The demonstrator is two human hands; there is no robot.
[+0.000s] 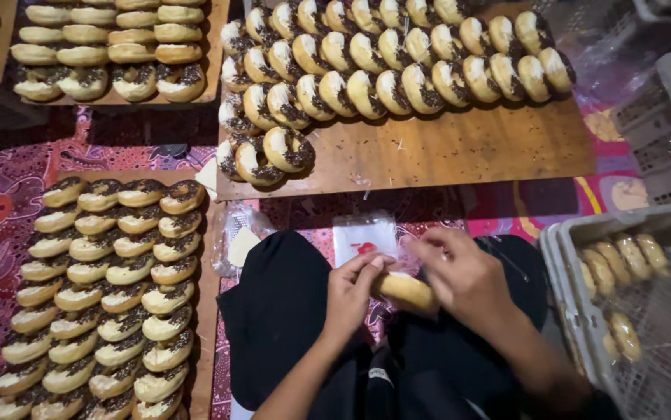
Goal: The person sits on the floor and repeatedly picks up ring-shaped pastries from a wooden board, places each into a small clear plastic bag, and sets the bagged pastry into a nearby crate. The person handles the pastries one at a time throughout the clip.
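Observation:
A doughnut in a clear plastic wrapper sits between both my hands, just above my lap. My left hand pinches the wrapper at the doughnut's left end. My right hand grips the doughnut's right side, fingers curled over it. Beneath my hands lies a stack of clear plastic bags with a red mark. My legs in dark trousers are crossed on a patterned mat.
A wooden board ahead holds rows of half-white, half-chocolate doughnuts. Another board at my left carries several rows of sprinkled doughnuts. More boards lie at top left. A grey plastic crate at right holds wrapped doughnuts.

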